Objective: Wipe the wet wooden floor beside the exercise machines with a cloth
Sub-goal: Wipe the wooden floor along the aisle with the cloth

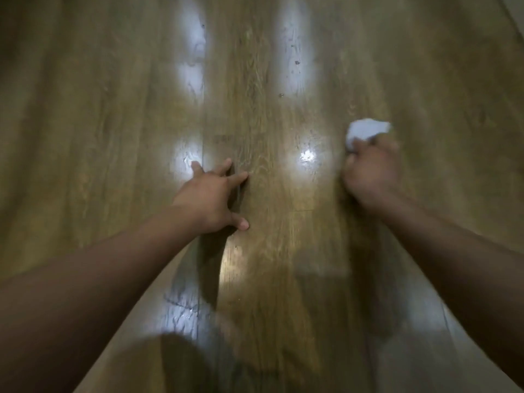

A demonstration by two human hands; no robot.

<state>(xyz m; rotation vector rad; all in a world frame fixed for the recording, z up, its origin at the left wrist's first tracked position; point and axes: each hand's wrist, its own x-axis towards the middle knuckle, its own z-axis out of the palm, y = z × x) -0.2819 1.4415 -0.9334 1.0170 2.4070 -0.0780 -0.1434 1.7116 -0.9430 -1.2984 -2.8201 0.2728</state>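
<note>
The wooden floor (263, 114) fills the view, its brown planks running away from me with bright glare patches and small water drops. My right hand (371, 174) grips a bunched white cloth (365, 130) against the floor at the right; both are motion-blurred. My left hand (212, 198) rests on the floor at centre left, fingers spread and straight, holding nothing.
Water drops (296, 62) dot the plank ahead of the cloth. A wet streaky sheen (181, 310) lies on the floor under my left forearm. A dark blurred shape (184, 364) sits at the bottom edge. No machines are in view.
</note>
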